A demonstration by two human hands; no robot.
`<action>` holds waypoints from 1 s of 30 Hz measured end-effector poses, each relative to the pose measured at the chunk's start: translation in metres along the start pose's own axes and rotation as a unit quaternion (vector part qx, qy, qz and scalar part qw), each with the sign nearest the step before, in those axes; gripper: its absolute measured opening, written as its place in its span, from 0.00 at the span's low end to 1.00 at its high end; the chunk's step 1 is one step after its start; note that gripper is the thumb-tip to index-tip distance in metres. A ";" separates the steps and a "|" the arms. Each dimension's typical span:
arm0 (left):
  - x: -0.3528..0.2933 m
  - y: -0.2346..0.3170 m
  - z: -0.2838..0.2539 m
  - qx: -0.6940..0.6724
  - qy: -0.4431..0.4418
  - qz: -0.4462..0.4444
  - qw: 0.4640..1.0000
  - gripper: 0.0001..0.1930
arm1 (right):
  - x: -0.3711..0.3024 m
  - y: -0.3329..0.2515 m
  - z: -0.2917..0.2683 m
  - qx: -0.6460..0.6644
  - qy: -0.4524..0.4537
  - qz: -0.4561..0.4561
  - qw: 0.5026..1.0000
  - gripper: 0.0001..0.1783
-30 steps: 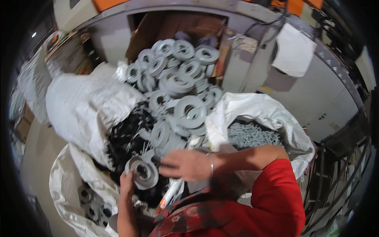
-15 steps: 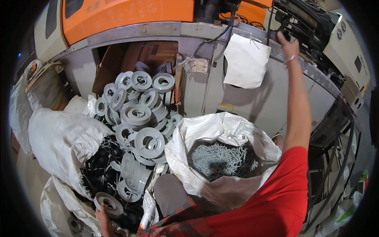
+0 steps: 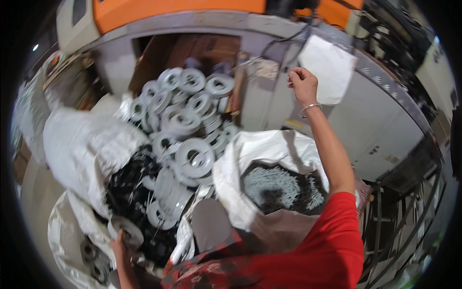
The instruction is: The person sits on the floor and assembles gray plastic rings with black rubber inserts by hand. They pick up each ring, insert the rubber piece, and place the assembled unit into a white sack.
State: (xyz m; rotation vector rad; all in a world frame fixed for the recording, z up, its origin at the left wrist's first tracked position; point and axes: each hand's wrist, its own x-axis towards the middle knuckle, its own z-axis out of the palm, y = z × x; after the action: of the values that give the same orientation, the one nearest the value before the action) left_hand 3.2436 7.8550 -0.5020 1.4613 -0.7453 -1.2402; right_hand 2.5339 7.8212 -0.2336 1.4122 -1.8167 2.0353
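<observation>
Low on the left, my left hand grips the rim of a grey plastic ring. It holds the ring above the mouth of a white sack, beside a pile of black pieces. My right hand is raised in front of a pale sheet on the machine's side, its fingers curled together; anything in them is too small to make out. Below that arm stands an open white sack with many thin grey plastic sticks in it. A heap of similar grey rings lies in the middle left.
Along the back runs a machine with an orange cover and grey panels. A cardboard box sits in its opening behind the rings. A full white sack leans at left. At lower right is a dark metal frame.
My right hand has come from the machine's ledge, left and down, to in front of the sheet. My left hand still holds the ring, now slightly higher and further left. The view has shifted.
</observation>
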 end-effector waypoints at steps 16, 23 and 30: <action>0.030 -0.014 0.014 -0.009 0.082 -0.034 0.996 0.15 | -0.362 -0.016 0.367 -0.049 -0.650 -0.103 0.752 0.11; 0.018 0.003 0.044 -0.039 0.037 -0.079 0.995 0.16 | -0.465 0.052 0.478 -0.109 -0.578 -0.042 0.808 0.16; 0.023 -0.001 0.034 -0.035 0.051 -0.087 0.994 0.19 | -0.489 0.065 0.507 -0.174 -0.566 -0.052 0.804 0.14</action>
State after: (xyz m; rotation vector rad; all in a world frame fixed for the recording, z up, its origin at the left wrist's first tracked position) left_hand 3.2181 7.8235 -0.5075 1.5444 -0.5104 -1.2993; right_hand 3.0646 7.6319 -0.6612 2.7657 -2.1081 0.6020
